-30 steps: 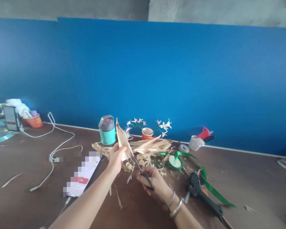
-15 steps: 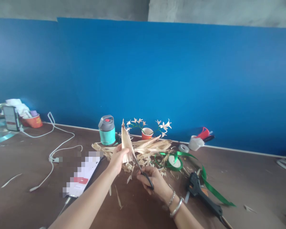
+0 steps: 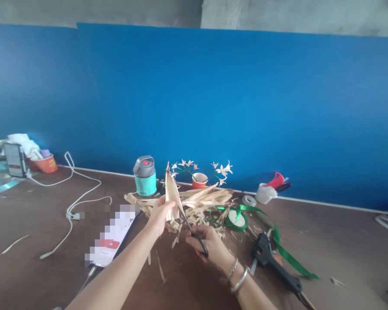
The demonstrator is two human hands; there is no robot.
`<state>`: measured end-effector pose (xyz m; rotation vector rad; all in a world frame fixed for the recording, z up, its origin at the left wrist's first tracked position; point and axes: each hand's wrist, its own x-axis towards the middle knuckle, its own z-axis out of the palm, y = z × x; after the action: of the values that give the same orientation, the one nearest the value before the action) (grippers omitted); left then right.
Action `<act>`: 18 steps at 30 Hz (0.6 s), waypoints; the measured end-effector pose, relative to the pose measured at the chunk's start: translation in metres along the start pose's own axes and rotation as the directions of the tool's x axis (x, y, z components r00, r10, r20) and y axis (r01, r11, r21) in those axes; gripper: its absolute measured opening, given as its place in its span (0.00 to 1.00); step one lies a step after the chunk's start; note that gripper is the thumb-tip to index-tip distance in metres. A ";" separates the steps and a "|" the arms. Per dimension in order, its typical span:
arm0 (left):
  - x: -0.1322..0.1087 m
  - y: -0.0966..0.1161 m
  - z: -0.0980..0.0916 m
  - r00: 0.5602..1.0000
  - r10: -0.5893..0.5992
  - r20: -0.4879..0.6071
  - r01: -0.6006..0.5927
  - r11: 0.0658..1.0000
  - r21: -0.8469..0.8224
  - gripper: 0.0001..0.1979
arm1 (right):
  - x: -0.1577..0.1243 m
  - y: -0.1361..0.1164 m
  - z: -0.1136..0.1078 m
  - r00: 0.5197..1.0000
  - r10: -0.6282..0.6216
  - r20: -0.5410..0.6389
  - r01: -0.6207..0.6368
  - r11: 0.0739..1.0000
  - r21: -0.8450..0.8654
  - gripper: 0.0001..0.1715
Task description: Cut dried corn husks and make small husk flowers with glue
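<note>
Between the thumb and fingers of my left hand (image 3: 161, 214) is a dried corn husk (image 3: 172, 191), held upright with its pointed tip at the top. My right hand (image 3: 210, 246) grips black-handled scissors (image 3: 200, 244), whose blades reach up to the husk's right edge. Whether the blades are parted there I cannot tell. Behind both hands lies a heap of dried husks (image 3: 210, 197), with scraps scattered in front. Just right of the heap is a spool of green ribbon (image 3: 236, 220), partly unwound.
A black glue gun (image 3: 274, 262) lies right of my right hand. A phone (image 3: 111, 241) rests by my left forearm. Behind the heap stand a teal flask (image 3: 145, 181) and an orange cup (image 3: 199, 181) with husk flowers. White cables (image 3: 84, 181) run across the left side.
Almost nothing differs. The husk's tip has shifted very slightly to the right; both hands keep their hold.
</note>
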<state>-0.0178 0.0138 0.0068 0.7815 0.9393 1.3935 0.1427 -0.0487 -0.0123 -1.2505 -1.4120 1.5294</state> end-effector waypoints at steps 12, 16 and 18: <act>0.002 -0.001 -0.001 0.995 0.030 -0.093 -0.034 0.998 -0.047 0.13 | 0.001 0.001 0.003 1.000 0.010 -0.005 -0.010 0.994 0.112 0.21; 0.000 0.000 0.001 0.993 0.023 -0.119 -0.031 0.997 -0.065 0.13 | 0.002 0.000 0.004 1.000 -0.001 -0.005 0.001 0.991 0.133 0.21; -0.003 0.001 0.004 0.993 0.022 -0.113 -0.030 0.997 -0.067 0.13 | 0.002 0.002 0.004 1.000 -0.009 -0.001 0.009 0.990 0.143 0.21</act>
<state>-0.0146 0.0112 0.0094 0.6714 0.9652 1.4969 0.1385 -0.0481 -0.0144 -1.1563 -1.2822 1.5939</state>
